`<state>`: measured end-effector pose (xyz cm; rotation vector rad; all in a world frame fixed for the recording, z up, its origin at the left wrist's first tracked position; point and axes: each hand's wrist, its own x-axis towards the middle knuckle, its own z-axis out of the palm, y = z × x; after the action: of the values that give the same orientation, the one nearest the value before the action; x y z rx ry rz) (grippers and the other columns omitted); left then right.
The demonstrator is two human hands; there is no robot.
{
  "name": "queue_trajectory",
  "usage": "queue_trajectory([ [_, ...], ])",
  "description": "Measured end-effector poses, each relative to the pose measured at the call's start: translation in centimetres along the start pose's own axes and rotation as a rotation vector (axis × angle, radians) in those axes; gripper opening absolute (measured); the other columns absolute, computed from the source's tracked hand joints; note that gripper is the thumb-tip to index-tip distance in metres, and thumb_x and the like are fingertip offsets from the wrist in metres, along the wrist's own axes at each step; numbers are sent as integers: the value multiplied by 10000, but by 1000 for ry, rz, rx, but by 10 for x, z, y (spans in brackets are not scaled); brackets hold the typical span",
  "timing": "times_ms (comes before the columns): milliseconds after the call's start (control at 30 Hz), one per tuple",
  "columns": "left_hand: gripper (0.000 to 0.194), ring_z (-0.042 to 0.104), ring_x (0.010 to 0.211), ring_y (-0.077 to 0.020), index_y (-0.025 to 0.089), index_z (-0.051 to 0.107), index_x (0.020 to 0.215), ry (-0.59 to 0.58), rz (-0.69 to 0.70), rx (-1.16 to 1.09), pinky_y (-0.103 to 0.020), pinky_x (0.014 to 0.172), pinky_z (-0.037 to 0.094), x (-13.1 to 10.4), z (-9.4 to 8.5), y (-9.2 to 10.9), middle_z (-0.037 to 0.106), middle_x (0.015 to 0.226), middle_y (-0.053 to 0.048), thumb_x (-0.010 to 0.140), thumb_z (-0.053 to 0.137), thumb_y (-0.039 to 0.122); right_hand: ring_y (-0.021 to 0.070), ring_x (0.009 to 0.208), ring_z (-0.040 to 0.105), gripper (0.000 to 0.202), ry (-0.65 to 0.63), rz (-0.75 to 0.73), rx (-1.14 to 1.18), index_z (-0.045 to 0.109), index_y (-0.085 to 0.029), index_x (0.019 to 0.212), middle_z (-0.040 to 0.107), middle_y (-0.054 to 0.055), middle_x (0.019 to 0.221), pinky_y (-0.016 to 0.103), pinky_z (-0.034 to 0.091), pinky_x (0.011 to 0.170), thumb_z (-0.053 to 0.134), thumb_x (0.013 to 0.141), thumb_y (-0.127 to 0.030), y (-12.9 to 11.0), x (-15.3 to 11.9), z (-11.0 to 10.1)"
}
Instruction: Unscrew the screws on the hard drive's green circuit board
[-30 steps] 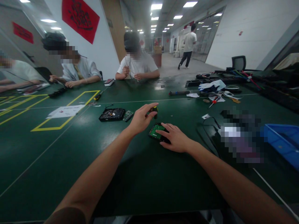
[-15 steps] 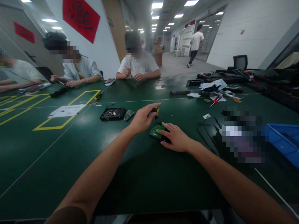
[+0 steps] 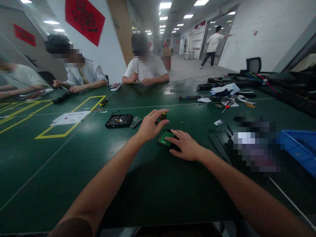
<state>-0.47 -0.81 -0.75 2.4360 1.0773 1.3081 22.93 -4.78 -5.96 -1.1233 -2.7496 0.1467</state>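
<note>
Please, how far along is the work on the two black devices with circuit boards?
Looks done: the black rectangular casing lies open, with a loose green circuit board beside it.

In hand: the left hand holds a yellow-and-black tool; the right hand spreads over the second black device.

Probably left: its green board, seemingly attached. I cannot see its screws.

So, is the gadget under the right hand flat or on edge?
Flat: the gadget lies green side up under the right hand.

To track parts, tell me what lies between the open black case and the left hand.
In the head view, a small circuit board lies between the open black case and the left hand.
</note>
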Motion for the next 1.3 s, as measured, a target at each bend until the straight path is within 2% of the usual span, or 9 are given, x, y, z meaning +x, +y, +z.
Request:
queue_trajectory([
  [100, 501, 662, 1078, -201, 255, 473, 1518, -49, 14, -55, -311, 824, 614, -1, 2, -1, 653, 1311, -99, 1021, 521, 206, 402, 1486, 319, 666, -3, 1, -1, 448, -292, 1570, 307, 156, 1666, 601, 245, 1185, 566, 981, -578, 0, 0, 0],
  [167, 522, 668, 1044, -193, 264, 451, 1536, -54, 11, -77, -313, 810, 616, -2, 4, -3, 652, 1323, -99, 1023, 500, 183, 403, 1487, 317, 666, -3, 2, -2, 441, -295, 1575, 306, 156, 1666, 600, 247, 1185, 561, 984, -578, 0, 0, 1],
  [300, 473, 658, 990, -186, 259, 529, 1469, -6, -3, -36, -289, 743, 610, -2, 6, -5, 663, 1277, -91, 1000, 583, 224, 410, 1493, 301, 667, -8, 8, 6, 435, -299, 1578, 297, 150, 1671, 610, 241, 1186, 559, 984, -576, 1, 0, 1],
  [433, 485, 658, 959, -176, 263, 520, 1473, 32, -11, 0, -279, 730, 603, -2, 6, -6, 667, 1259, -88, 996, 598, 223, 412, 1495, 297, 670, -12, 8, 11, 430, -306, 1579, 285, 145, 1678, 616, 239, 1185, 553, 985, -588, 1, 0, 1],
  [600, 476, 654, 877, -147, 271, 508, 1495, -3, -9, -1, -265, 722, 598, -2, 4, -5, 688, 1194, -69, 1023, 564, 248, 405, 1489, 317, 668, -5, 2, 2, 444, -296, 1571, 300, 158, 1667, 600, 258, 1179, 556, 982, -591, 1, 0, 1],
  [800, 387, 653, 1047, -181, 232, 604, 1394, 63, 26, 25, -273, 785, 605, 1, 0, 0, 652, 1223, -86, 1008, 587, 224, 416, 1485, 317, 667, -9, 3, 5, 452, -282, 1570, 289, 167, 1673, 597, 253, 1179, 560, 981, -576, 1, 0, 1],
  [967, 355, 666, 958, -170, 229, 659, 1294, 111, -5, 26, -285, 776, 614, 2, 0, -1, 648, 1125, -67, 947, 704, 288, 413, 1486, 316, 672, -1, 6, -2, 445, -292, 1573, 288, 153, 1677, 601, 243, 1184, 561, 978, -582, 1, 0, 1],
  [1100, 340, 669, 925, -158, 227, 661, 1295, 75, 27, -15, -311, 842, 606, 2, -1, -1, 676, 1127, -65, 956, 683, 239, 408, 1484, 322, 670, 2, 4, -2, 449, -297, 1570, 300, 148, 1672, 598, 259, 1181, 562, 978, -590, 1, 0, 1],
  [1300, 483, 665, 1125, -194, 253, 535, 1475, -17, 35, -100, -371, 964, 582, 1, 0, -8, 674, 1313, -84, 1003, 538, 146, 406, 1492, 311, 666, -4, 12, -1, 441, -309, 1572, 295, 138, 1676, 600, 251, 1187, 568, 978, -580, 1, -1, 0],
])
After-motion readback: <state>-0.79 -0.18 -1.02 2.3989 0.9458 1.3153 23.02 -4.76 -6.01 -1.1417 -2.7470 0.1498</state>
